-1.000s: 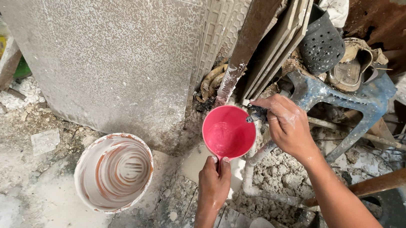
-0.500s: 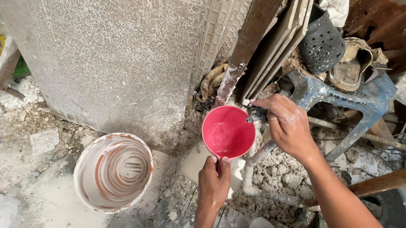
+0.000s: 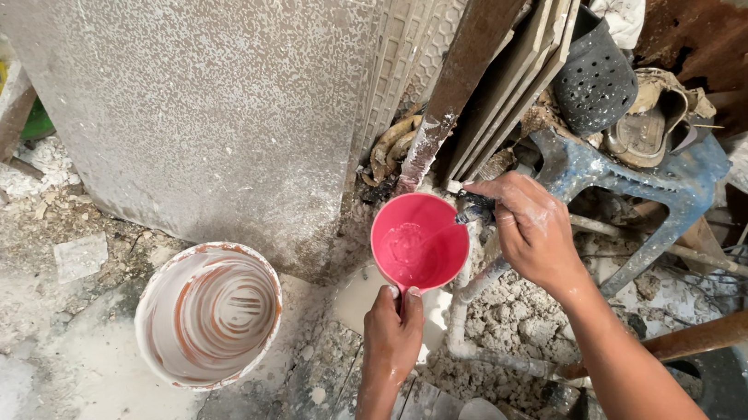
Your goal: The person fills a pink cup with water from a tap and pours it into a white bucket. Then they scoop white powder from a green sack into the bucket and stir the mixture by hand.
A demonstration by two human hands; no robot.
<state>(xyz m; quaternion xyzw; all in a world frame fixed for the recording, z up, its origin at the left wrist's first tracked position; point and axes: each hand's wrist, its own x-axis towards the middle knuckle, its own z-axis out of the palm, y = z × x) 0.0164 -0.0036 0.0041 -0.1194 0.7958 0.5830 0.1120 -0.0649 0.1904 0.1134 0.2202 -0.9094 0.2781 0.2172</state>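
Rubble-strewn ground: a pink scoop (image 3: 418, 242), barely filled, is gripped by left hand (image 3: 393, 330); right hand (image 3: 533, 226) fingers pinch a tap (image 3: 473, 206).

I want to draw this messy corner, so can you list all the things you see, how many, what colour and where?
Scoop with handle: one, pink, centre, under the tap, a little water inside.
Tap: one, dark, just right of the scoop.
Pipe: one, whitish, running down below the tap.
Bucket: one, white-smeared with orange streaks, on the ground at left.
Slab: one, grey speckled, leaning at upper left.
Tiles: several, beige, stacked leaning at upper middle.
Plastic stool: one, blue, paint-spattered, tipped over at right.
Clog shoe: one, dark grey, upper right.
Left hand: holds the scoop's handle.
Right hand: on the tap.
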